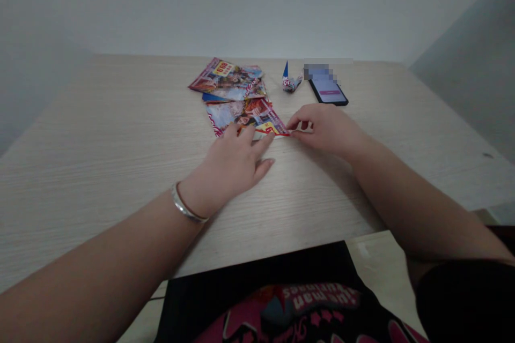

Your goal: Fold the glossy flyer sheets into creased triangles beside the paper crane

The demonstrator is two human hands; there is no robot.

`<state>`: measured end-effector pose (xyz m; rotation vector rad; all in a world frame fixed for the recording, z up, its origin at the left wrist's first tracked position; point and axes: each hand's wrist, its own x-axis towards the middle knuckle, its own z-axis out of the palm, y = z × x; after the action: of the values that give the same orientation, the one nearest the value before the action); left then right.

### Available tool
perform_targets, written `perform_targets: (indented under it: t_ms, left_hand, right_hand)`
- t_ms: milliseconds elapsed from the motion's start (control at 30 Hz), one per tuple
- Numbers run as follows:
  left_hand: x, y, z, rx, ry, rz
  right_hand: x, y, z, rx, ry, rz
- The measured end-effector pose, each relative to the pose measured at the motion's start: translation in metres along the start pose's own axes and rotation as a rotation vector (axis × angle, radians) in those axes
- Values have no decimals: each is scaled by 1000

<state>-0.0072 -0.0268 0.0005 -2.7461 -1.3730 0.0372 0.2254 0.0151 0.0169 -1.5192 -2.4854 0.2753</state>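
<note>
A colourful printed paper sheet [241, 111] lies on the table, its near edge showing a narrow folded strip of red, yellow and white. My left hand [237, 158] rests over that edge with its fingers spread, pressing the paper down; a silver bangle circles the wrist. At the sheet's near right corner, my right hand [317, 127] pinches the paper between thumb and forefinger. Part of the near edge is hidden under the left fingers.
More printed sheets [225, 77] overlap behind the worked sheet. A small folded paper figure [290, 81] with a blue point stands to their right, beside a phone [328, 86] with a lit screen. The pale wooden table [100, 118] meets a wall at the back.
</note>
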Motion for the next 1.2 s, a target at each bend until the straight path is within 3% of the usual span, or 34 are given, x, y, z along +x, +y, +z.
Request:
perform_targets:
  t_ms: [100,300,600,667,833,933,1200]
  left_hand:
    - [-1,0,1,13,22,1]
    - [-3,-1,2,32,18,21]
    - [-2,-2,3,31,20,36]
    - [-1,-2,2,36,9,37]
    - [-1,0,1,32,-6,11]
    - [-2,0,2,19,27,14]
    - [-2,-2,3,17,41,25]
  right_hand:
    - [-1,-8,2,-120,-15,-87]
    - [12,-7,17,148,-94,229]
    - [18,1,7,-22,-210,245]
    - [15,7,5,-45,-194,201]
    - [5,10,7,-10,70,-105]
    - [2,4,11,-74,62,-258]
    - [2,-2,10,-240,-2,-248]
